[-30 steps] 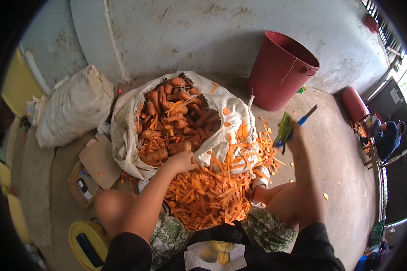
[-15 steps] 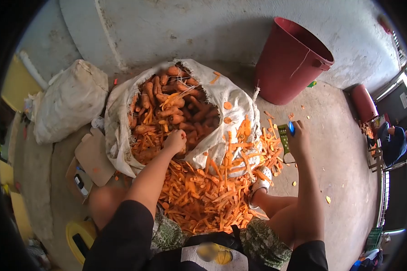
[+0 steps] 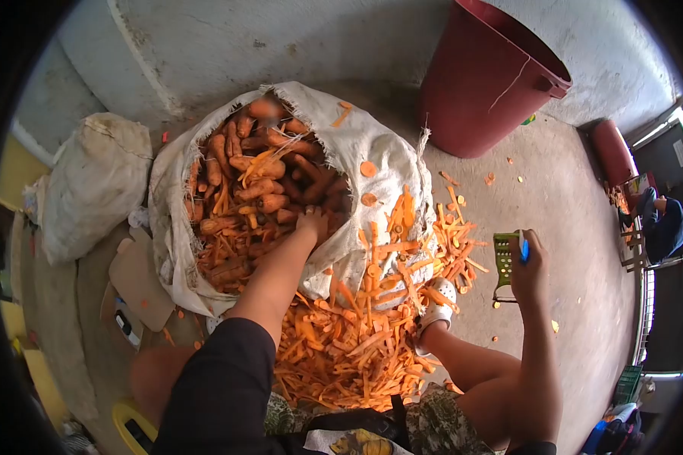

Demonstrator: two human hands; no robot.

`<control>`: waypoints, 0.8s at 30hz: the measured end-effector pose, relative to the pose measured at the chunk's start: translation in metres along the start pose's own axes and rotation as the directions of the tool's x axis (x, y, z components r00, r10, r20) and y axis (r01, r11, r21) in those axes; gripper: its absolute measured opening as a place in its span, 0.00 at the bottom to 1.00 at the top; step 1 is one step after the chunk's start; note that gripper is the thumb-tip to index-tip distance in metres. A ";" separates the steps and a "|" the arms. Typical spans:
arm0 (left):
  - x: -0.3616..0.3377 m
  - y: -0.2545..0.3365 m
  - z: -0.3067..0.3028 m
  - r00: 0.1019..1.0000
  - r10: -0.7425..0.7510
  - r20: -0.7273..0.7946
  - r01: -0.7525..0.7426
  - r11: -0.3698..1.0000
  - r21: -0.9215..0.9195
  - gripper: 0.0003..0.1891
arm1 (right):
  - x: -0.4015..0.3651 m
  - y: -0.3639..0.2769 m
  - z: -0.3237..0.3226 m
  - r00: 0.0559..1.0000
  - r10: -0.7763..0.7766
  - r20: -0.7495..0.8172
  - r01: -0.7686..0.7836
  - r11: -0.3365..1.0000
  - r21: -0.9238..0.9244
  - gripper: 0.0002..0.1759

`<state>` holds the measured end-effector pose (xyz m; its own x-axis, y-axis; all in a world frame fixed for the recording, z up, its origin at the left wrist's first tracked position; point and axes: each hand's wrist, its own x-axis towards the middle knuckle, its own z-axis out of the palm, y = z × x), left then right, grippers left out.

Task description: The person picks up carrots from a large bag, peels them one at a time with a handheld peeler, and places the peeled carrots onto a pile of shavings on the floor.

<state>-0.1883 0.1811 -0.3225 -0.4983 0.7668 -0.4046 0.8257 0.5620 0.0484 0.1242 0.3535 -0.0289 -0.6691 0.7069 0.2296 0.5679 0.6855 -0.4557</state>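
A white woven sack (image 3: 379, 152) lies open, full of whole carrots (image 3: 259, 189) with some orange peelings among them. My left hand (image 3: 312, 225) reaches into the sack's mouth and rests against carrots on its right side; its fingertips are hidden. My right hand (image 3: 530, 262) is closed on a blue-handled tool, with a green perforated grater (image 3: 503, 262) beside its fingers, out over the floor. Orange carrot strips (image 3: 341, 356) are heaped in front of the sack, between my legs, and more lie on its right flap.
A tall cracked red bin (image 3: 478, 83) stands behind right. At left are a second, closed sack (image 3: 95, 186), cardboard (image 3: 140, 280) and a yellow container (image 3: 129, 425). Another person (image 3: 660, 227) sits at the far right. My shoe (image 3: 437, 307) is beside the peelings.
My left hand has moved right and deeper into the sack among the carrots. My right hand has shifted right and slightly down with the green grater. The view has shifted somewhat.
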 end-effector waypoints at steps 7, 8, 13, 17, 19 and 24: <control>0.005 -0.006 -0.019 0.982 0.030 0.189 -0.029 1.000 -0.007 0.24 | -0.002 -0.002 -0.002 0.998 0.045 0.040 -0.044 0.999 -0.018 0.15; 0.004 -0.009 -0.022 0.981 0.058 0.183 -0.066 0.997 0.035 0.21 | -0.001 -0.005 -0.004 0.996 0.078 0.052 -0.077 0.997 -0.021 0.15; 0.003 -0.024 0.000 0.984 -0.145 -0.107 0.112 0.957 -0.267 0.13 | -0.003 -0.006 -0.005 0.998 0.061 0.017 -0.061 0.998 -0.014 0.15; -0.017 -0.044 -0.011 0.940 -0.230 -0.251 0.034 0.797 -0.602 0.13 | -0.004 -0.014 -0.006 0.999 0.018 0.035 -0.019 1.000 0.018 0.14; -0.025 -0.052 -0.027 0.941 -0.245 -0.232 0.000 0.688 -0.726 0.16 | -0.003 -0.012 -0.005 0.999 0.014 0.038 -0.016 0.998 0.063 0.14; -0.102 -0.052 -0.124 0.990 -0.079 -0.116 -0.115 0.025 -0.993 0.13 | -0.002 -0.031 -0.003 0.999 -0.036 -0.005 0.036 0.991 0.128 0.11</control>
<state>-0.2129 0.1125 -0.1708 -0.5894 0.7509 -0.2981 -0.1849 0.2338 0.9545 0.1095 0.3310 -0.0127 -0.6867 0.6826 0.2500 0.4773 0.6828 -0.5532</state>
